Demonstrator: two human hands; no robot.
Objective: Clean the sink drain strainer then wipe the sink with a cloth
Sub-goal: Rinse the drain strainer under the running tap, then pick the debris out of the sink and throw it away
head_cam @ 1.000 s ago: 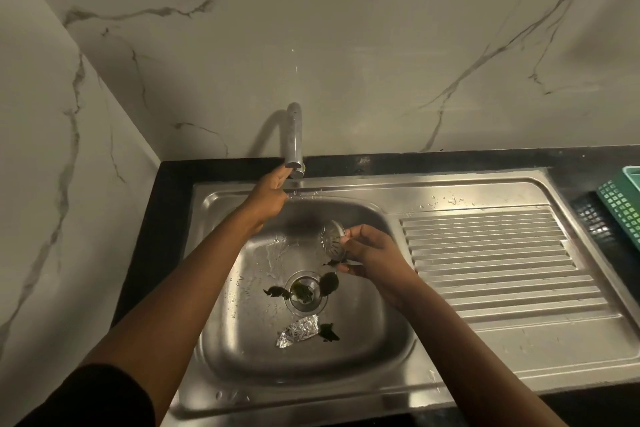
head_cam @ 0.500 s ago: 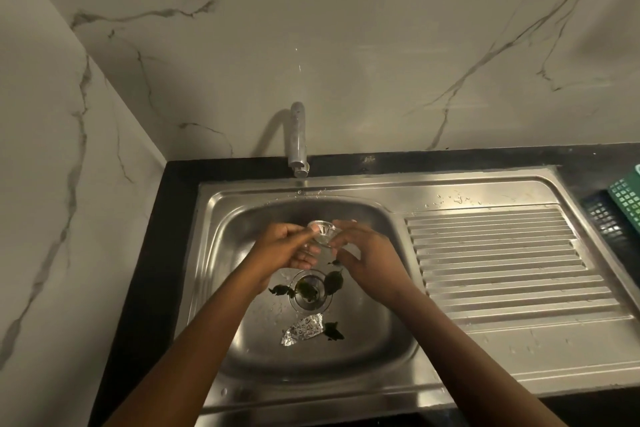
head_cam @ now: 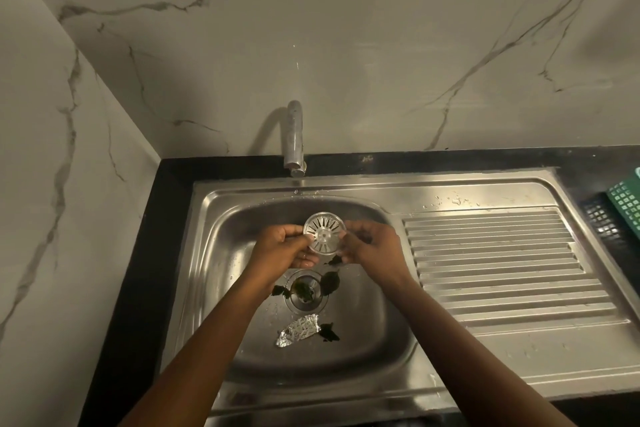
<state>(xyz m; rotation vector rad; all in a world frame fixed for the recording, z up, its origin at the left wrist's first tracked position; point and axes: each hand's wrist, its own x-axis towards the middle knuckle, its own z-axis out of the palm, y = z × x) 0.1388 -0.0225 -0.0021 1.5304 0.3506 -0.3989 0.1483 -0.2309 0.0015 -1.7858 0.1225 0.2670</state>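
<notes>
A round metal drain strainer (head_cam: 324, 232) with radial slots is held above the steel sink bowl (head_cam: 221, 274), its slotted face turned toward me. My left hand (head_cam: 280, 248) pinches its left edge and my right hand (head_cam: 372, 243) pinches its right edge. Below them the open drain hole (head_cam: 306, 291) holds dark green scraps. More dark leaf bits (head_cam: 330, 279) lie beside the drain. A crumpled piece of foil (head_cam: 298, 329) rests in the bowl nearer to me. No cloth is in view.
The tap spout (head_cam: 294, 139) stands behind the bowl, with no water visibly running. A ribbed drainboard (head_cam: 502, 260) stretches to the right. A green plastic basket (head_cam: 625, 204) sits at the far right on the black counter (head_cam: 138, 288). Marble walls close the back and left.
My left hand left the tap and came down to the strainer. Both hands now hold it, and its slotted face has turned up toward me.
</notes>
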